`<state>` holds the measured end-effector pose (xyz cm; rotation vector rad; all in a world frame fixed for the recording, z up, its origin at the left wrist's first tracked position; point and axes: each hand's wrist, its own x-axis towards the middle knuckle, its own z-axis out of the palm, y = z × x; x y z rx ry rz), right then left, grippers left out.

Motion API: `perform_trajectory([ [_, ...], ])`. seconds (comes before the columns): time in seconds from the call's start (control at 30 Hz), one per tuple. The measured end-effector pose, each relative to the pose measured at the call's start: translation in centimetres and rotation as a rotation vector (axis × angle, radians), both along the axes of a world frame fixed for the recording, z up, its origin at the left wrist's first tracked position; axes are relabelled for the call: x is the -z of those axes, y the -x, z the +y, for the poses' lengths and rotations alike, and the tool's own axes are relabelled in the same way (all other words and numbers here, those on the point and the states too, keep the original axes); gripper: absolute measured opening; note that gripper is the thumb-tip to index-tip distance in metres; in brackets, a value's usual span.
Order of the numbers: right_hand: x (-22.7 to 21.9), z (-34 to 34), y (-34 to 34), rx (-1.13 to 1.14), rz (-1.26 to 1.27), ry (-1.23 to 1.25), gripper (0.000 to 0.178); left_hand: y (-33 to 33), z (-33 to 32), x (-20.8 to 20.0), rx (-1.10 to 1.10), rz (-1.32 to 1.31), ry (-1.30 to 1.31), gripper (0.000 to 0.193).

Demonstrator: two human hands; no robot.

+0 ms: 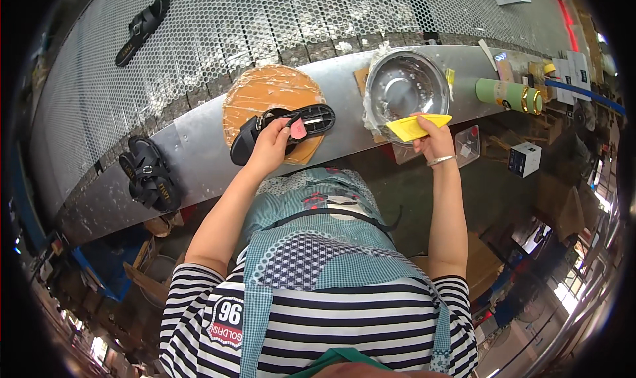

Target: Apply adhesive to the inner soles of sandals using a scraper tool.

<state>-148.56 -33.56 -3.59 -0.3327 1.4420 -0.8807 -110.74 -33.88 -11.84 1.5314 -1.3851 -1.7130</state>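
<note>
A black sandal point(317, 118) lies across a round brown board point(268, 90), its open toe or heel end to the right. My left hand point(270, 146) is closed at the sandal's middle, fingers pinching at its inner edge. A small pink piece point(298, 129) shows beside my fingertips; whether I hold it or it is fixed to the sandal I cannot tell. In my right hand point(434, 136) is a flat yellow scraper point(417, 127), held over the near rim of a round metal bowl point(405, 80). Whitish residue coats the bowl's rim.
A pair of black strap sandals point(149, 173) sits on the metal ledge at left. Another black sandal point(142, 30) rests on the perforated conveyor belt point(218, 27) beyond. Right of the bowl lie a green bottle point(498, 94) and a blue rod point(586, 94). A white box point(525, 158) stands lower right.
</note>
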Motion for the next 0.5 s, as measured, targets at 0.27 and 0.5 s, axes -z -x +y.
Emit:
perform_trajectory([
  [0.27, -0.4, -3.7, -10.2, -0.586, 0.22, 0.376, 0.026, 0.5, -1.0, -1.8, 0.001, 0.085, -0.134, 0.03],
  [0.5, 3.1, -6.3, -13.6, -1.006, 0.553, 0.611, 0.025, 0.2, -1.8, -1.5, -0.024, 0.18, -0.294, 0.031],
])
